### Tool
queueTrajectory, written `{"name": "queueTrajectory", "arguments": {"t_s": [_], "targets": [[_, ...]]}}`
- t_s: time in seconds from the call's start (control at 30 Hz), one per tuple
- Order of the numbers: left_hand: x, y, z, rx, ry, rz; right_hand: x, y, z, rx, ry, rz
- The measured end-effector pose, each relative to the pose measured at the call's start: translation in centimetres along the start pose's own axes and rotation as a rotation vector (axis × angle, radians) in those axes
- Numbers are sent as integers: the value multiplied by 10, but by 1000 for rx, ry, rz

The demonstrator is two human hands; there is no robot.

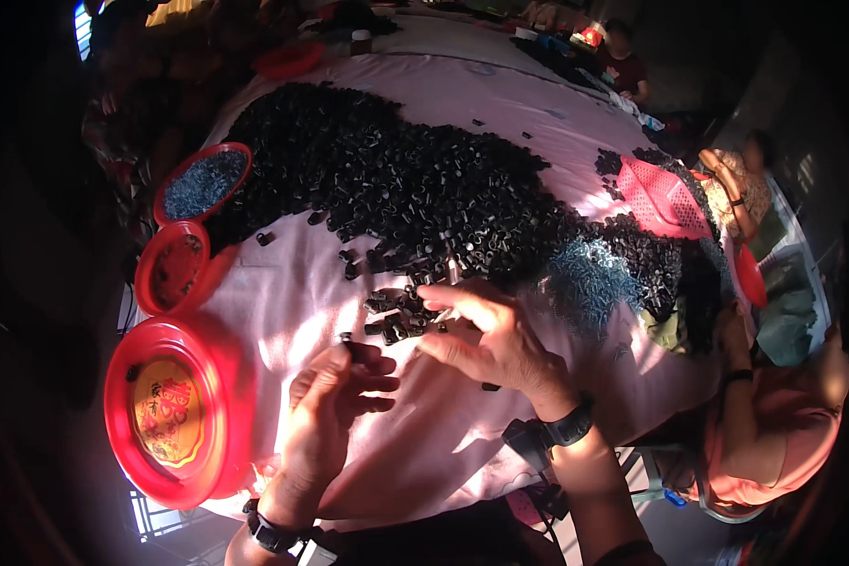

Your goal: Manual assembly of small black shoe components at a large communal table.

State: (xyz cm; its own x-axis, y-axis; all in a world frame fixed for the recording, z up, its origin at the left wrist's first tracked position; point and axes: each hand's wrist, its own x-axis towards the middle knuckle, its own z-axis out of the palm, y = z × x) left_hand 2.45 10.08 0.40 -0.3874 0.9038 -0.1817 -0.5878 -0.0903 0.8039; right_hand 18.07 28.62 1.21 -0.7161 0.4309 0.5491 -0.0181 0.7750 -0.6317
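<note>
My left hand (325,391) is closed, with a small black cylindrical piece (347,339) pinched at the thumb and fingertips. To its right, my right hand (500,344) has thumb and forefinger spread apart, with nothing visible between them. Its fingertips are beside a small cluster of loose black pieces (396,319). Beyond both hands lies a large heap of similar black cylindrical pieces (396,179) on the pink cloth (292,283). One dark piece (490,386) lies under my right palm.
At the left stand a large red basin (222,415), a smaller red dish (201,275) and a red tray (248,165) of small silvery parts. A silvery-blue pile (590,283) lies right, near a pink perforated basket (665,198). A person in a salmon top (774,434) sits close at right.
</note>
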Motion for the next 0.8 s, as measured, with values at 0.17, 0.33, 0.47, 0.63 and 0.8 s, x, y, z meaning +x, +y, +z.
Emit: {"name": "queueTrajectory", "arguments": {"t_s": [0.17, 0.33, 0.47, 0.63, 0.8], "targets": [[-30, 42, -76, -267, 290, 314, -8, 29, -52, -470, 1, 478], [-48, 64, -112, -583, 755, 377, -9, 30, -60, -246, 34, 508], [-48, 52, -104, -353, 257, 347, -25, 54, -78, -738, 165, 539], [-13, 28, -3, 439, 31, 117, -27, 53, -89, -540, -6, 654], [33, -18, 39, 1219, -167, 545, -41, 56, -87, -588, -143, 559]]}}
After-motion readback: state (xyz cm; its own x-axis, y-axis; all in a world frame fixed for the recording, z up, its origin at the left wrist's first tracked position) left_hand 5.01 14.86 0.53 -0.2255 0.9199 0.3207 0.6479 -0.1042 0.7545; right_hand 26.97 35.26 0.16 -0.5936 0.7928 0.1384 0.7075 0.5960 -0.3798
